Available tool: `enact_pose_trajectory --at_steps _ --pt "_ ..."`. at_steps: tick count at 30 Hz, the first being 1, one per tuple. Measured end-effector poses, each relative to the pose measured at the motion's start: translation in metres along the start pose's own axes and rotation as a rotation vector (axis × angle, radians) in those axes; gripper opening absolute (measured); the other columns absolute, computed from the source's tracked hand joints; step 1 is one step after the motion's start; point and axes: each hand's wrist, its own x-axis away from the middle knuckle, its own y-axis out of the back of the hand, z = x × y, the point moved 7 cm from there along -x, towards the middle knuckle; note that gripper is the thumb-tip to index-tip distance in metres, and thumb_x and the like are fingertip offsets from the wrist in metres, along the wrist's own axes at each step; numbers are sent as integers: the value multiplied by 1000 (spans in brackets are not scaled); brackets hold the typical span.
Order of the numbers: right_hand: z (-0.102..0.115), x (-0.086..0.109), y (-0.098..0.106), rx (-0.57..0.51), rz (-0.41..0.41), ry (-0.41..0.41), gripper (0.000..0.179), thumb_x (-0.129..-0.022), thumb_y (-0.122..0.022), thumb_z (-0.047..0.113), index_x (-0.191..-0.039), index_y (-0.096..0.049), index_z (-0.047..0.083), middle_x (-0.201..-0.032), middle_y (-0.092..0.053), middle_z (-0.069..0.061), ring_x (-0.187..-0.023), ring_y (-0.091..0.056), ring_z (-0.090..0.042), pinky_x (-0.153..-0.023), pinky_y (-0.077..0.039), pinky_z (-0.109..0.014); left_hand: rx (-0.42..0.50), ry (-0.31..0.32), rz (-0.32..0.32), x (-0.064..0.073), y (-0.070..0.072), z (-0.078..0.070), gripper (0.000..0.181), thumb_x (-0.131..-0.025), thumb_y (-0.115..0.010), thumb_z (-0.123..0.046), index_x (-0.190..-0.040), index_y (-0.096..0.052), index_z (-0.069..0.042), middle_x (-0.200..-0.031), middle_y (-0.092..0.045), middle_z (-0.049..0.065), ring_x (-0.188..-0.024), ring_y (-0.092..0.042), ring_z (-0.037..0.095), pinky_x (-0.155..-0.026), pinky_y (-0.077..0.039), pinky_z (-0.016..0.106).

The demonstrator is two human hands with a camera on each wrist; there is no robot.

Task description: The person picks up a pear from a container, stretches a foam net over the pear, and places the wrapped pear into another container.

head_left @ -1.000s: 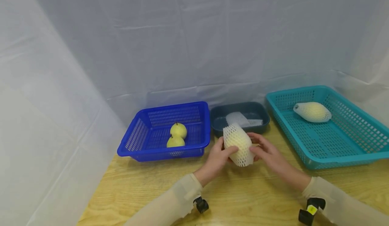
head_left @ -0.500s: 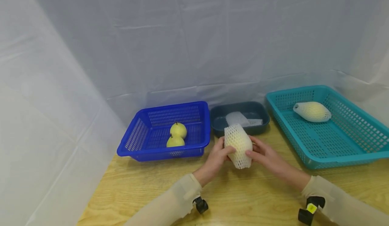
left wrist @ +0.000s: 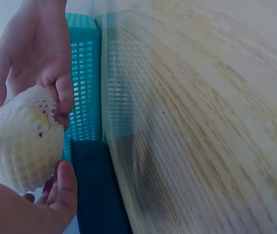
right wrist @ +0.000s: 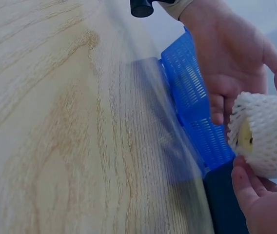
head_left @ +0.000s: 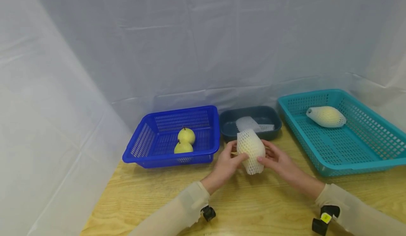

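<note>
A pear (head_left: 251,147) in a white foam net sleeve is held up between both hands over the table. My left hand (head_left: 225,166) grips its left side, thumb on the front of the net. On the right side my right hand (head_left: 281,162) holds it, thumb pressed to the net and fingers behind. The sleeve's upper end stands up loose past the fruit. In the left wrist view, bare yellow pear with a dark spot shows at the net's opening, with the right hand (left wrist: 38,53) beyond it. The right wrist view shows the foam net sleeve (right wrist: 271,139) around the fruit.
At the left, a blue basket (head_left: 171,157) holds two bare pears (head_left: 186,136). Behind the hands, a dark teal tray (head_left: 273,134) contains white foam nets (head_left: 247,123). A turquoise basket (head_left: 358,166) at the right holds another netted pear (head_left: 328,116). A plastic sheet (head_left: 203,52) hangs behind.
The netted pear has shifted slightly to the right and stands a little more upright, both hands staying on it. My right thumb has moved onto its lower right front. The baskets have not moved.
</note>
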Motion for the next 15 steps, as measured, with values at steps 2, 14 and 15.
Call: enact_pose_trajectory --at_steps 2,14,15 --pt "-1 -1 0 8 -18 8 78 -100 -64 27 -160 -20 5 -153 -38 -30 -135 -46 -45 -100 -52 -44 -13 -8 -1 0 0 0 57 -93 -67 -24 -144 -48 -10 -122 -61 14 -96 -61 18 -80 -57 44" --pt "3 -1 -5 1 -13 55 77 -96 -70 21 -156 -25 4 -139 -48 -27 -108 -63 -23 -86 -56 -28 2 13 58 2 -6 -1 78 -91 -74 -35 -153 -35 -9 -138 -55 12 -119 -59 24 -98 -53 41" --pt "4 0 -5 -2 -10 63 76 -96 -69 19 -156 -25 3 -139 -48 -28 -107 -63 -21 -86 -56 -27 -2 9 48 2 -6 -1 77 -91 -74 -34 -153 -37 -9 -137 -55 12 -119 -59 25 -98 -53 42"
